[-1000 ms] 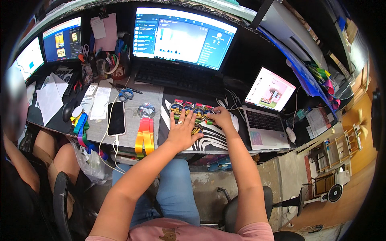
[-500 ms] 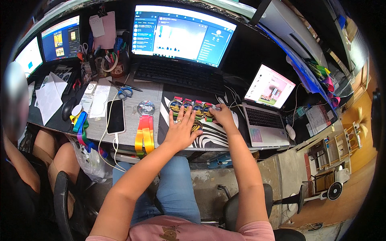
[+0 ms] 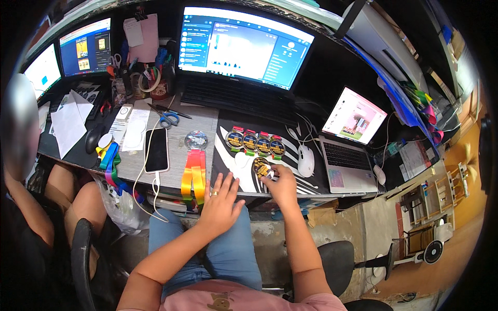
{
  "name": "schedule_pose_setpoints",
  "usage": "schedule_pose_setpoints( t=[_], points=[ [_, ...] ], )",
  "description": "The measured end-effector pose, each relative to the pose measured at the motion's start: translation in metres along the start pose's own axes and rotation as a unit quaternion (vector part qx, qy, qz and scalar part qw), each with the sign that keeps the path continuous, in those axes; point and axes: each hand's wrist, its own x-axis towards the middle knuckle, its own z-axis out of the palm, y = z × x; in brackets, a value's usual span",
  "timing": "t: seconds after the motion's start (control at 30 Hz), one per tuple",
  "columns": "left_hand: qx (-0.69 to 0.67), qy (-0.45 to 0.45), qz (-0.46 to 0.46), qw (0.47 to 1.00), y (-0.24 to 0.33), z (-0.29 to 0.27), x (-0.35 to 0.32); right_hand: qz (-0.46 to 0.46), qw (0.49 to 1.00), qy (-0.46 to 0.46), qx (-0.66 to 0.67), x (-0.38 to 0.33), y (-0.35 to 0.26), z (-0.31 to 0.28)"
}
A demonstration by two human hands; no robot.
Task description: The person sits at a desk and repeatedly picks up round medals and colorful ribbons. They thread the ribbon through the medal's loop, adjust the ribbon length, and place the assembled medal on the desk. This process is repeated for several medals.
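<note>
Right hand (image 3: pixel 284 187): thumb and forefinger narrow together at the lower right edge of the fifth medal (image 3: pixel 260 166); whether they grip it, the view cannot tell.
Left hand (image 3: pixel 222 203): holding nothing, palm down by the near edge of the desk (image 3: pixel 176 146), fingers extended and slightly spread, just right of a red-and-yellow ribbon (image 3: pixel 193 179).
Fifth medal: lying on the mat (image 3: pixel 241 163) below the other four, dark with gold markings, partly covered by the right fingertips; a small whitish patch beside them is too small to identify.
Four medals (image 3: pixel 249 141): side by side in a slanting row on the mat, dark centres with gold print, red ribbon above, green below.
Mat: black with white swirls; the white mouse (image 3: pixel 306 160) sits on its right part.
Laptop (image 3: pixel 345 160): open, screen lit, to the right of the mouse.
Clear medal (image 3: pixel 196 140): on the grey desktop left of the mat, ribbon running toward the near edge.
Phone (image 3: pixel 156 150): dark-screened, white cable plugged in, below the blue-handled scissors (image 3: pixel 169 119).
Monitor (image 3: pixel 246 52): lit, behind a black keyboard (image 3: pixel 228 98).
Co-worker (image 3: pixel 83 207): seated at far left.
</note>
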Motion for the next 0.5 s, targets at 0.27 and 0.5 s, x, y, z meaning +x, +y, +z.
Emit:
schedule_pose_setpoints(
  t=[0.27,0.5],
  points=[
    [-0.107,0.065,0.01,0.992,-0.008,-0.027,-0.004,0.058,0.97,0.102,0.213,-0.014,0.018,0.005],
    [0.019,-0.002,-0.001,1.0,-0.007,0.018,0.059,0.048,0.929,0.152,0.334,-0.04,-0.005,-0.005]
  ],
)
